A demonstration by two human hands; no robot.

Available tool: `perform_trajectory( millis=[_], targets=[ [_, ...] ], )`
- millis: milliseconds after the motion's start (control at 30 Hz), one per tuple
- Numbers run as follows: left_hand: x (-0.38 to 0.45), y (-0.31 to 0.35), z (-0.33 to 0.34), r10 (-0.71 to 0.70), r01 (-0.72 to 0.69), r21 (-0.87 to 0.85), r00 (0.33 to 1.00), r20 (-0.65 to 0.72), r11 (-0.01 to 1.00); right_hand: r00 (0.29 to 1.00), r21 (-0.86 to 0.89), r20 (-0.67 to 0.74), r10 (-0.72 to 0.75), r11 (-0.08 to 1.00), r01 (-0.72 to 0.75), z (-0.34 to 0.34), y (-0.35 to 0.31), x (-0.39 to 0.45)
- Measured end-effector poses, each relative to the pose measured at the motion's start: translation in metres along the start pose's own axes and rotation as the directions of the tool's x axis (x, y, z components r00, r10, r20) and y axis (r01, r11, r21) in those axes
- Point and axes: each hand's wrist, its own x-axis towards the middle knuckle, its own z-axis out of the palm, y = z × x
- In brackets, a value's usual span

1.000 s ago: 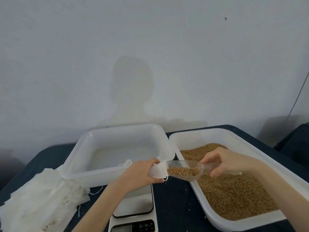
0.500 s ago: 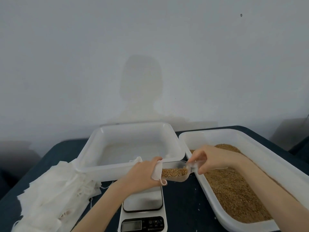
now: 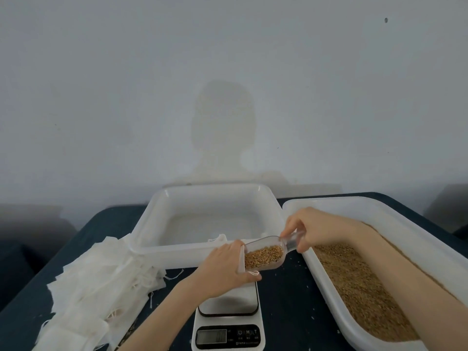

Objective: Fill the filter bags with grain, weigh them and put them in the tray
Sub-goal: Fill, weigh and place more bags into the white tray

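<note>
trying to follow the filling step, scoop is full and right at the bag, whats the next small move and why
Probably tip the clear scoop further so the grain slides into the filter bag. The right hand holds its handle raised, its mouth sits at the bag opening that the left hand holds, and the grain is mostly in the scoop.

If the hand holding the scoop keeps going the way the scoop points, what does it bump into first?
Probably the filter bag that the left hand holds open: the right hand aims the scoop straight at its mouth. Depth is unclear, but they look nearly touching.
</note>
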Motion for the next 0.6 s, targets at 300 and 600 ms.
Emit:
perform_trajectory(
  millis=[300, 600],
  targets=[
    [0.002, 0.008, 0.002, -0.066, 0.063, -0.157, 0.998, -0.014, 0.986, 0.993, -0.44, -0.104, -0.063, 0.898, 0.011, -0.03, -0.052, -0.003],
    [-0.001, 0.007, -0.003, -0.064, 0.061, -0.195, 0.998, -0.012, 0.979, 0.994, -0.481, -0.103, -0.038, 0.876, -0.017, -0.032, -0.057, -0.007]
  ],
)
